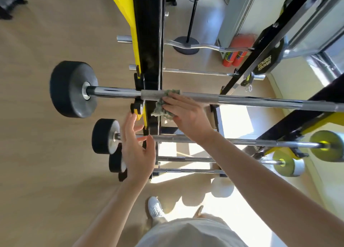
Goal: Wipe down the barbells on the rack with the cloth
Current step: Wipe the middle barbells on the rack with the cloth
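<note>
A black and yellow rack (149, 42) holds several barbells in tiers. The top loaded barbell (242, 99) is a chrome bar with a black weight (72, 88) at its left end. A green cloth (163, 109) is wrapped over this bar just right of the left upright. My right hand (186, 114) grips the cloth against the bar, fingers curled over it. My left hand (137, 150) hovers open in front of the lower barbell (204, 139), fingers spread, holding nothing.
Lower bars carry smaller black weights (105, 136) on the left and yellow-green weights (327, 145) on the right. A curl bar (195, 46) sits higher up. Red extinguishers (236, 55) and a fan stand (187, 45) are behind. My white shoe (155, 207) is on the wooden floor.
</note>
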`<state>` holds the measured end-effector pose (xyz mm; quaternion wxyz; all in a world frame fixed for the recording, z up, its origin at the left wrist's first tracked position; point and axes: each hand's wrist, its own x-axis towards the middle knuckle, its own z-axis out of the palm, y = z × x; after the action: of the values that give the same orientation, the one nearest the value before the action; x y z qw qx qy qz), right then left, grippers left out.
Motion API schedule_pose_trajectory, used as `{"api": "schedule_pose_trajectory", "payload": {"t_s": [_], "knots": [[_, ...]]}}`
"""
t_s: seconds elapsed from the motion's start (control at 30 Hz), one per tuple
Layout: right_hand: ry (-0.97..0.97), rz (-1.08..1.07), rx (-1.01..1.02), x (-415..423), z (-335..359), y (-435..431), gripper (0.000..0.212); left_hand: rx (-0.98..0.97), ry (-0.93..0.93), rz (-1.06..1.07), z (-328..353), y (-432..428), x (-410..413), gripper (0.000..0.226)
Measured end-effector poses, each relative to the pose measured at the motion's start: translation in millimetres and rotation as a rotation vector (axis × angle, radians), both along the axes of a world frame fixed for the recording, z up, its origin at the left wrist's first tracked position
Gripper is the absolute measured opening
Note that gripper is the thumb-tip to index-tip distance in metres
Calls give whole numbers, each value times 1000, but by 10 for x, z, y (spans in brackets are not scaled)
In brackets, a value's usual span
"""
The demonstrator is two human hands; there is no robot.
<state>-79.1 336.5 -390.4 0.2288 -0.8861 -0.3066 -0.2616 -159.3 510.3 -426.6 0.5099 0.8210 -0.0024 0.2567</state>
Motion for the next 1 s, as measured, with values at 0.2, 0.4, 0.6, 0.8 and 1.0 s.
{"api": "schedule_pose_trajectory", "payload": {"t_s": [0.2,0.4,0.6,0.8,1.0], "knots": [[415,-280,377,-778,-385,-786,31,-63,239,-322,-249,-553,-143,34],[822,-352,535,-1322,-784,-1529,17,-40,649,-762,-392,-1419,-82,32],[927,-462,527,-1447,-959,-2265,29,-118,806,-839,-516,-2204,-243,24],[989,-480,591,-1382,-1069,-2857,35,-41,819,-809,-686,-2792,-281,19],[1070,-380,538,-1216,-1156,-3150,11,12,893,-772,-879,-2993,-180,16]]}}
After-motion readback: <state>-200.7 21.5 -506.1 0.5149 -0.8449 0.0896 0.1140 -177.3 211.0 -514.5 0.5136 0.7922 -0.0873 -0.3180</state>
